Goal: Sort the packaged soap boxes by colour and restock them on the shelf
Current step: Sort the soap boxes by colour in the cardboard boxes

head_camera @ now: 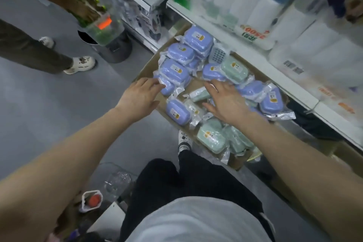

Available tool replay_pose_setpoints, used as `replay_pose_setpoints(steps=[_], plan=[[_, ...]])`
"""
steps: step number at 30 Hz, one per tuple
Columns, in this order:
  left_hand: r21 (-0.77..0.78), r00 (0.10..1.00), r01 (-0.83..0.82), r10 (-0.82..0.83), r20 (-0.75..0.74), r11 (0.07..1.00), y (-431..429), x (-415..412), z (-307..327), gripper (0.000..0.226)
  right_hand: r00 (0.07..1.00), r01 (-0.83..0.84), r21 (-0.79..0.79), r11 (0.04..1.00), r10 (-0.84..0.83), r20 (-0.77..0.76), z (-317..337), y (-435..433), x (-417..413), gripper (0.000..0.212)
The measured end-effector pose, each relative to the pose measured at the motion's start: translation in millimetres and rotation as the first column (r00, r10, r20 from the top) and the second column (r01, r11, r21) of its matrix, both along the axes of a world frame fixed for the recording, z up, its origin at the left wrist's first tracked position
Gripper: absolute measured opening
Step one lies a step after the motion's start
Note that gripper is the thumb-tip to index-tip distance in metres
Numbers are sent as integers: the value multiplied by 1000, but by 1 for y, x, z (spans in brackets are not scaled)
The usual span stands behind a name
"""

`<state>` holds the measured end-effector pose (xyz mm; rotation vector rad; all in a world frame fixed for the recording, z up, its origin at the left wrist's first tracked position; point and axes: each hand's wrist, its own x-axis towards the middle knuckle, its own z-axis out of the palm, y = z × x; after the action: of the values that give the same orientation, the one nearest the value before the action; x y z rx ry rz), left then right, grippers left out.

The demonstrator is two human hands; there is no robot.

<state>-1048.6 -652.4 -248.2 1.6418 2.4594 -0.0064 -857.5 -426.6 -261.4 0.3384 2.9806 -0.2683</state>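
- Head view, looking down: a white metal shop shelf point(282, 79) runs diagonally across the right of the frame.
- A flat brown cardboard tray point(193, 84) sits at centre frame beside it.
- Lilac plastic-wrapped soap boxes point(175, 68) fill its upper part; pale green soap boxes point(211, 138) lie at its lower right.
- Left hand point(141, 94), fingers straight, touches a lilac box at the tray's left edge.
- Right hand point(225, 100), fingers spread, rests on packets mid-tray.

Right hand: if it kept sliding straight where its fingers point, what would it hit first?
Most likely the lilac plastic-wrapped soap box lying just ahead of the right hand in the brown cardboard tray. Depth is unclear, so the hand might pass just above it.
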Motion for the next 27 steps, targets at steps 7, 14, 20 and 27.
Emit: replay_pose_setpoints(steps=[7,14,20,27], plan=[[-48,989,53,-45,141,997,4,-64,-62,59,973,82,-102,991,-57,223,-69,-14,-52,70],[-86,954,192,-165,250,978,25,-124,-131,67,898,267,-160,950,-185,398,-132,-48,-87,73],[-34,919,317,-299,258,948,46,-165,-177,66,778,462,-109,880,-343,527,-183,-85,-105,78],[-12,879,405,-386,279,914,63,-188,-188,68,666,634,-109,765,-470,580,-188,-102,-122,74]])
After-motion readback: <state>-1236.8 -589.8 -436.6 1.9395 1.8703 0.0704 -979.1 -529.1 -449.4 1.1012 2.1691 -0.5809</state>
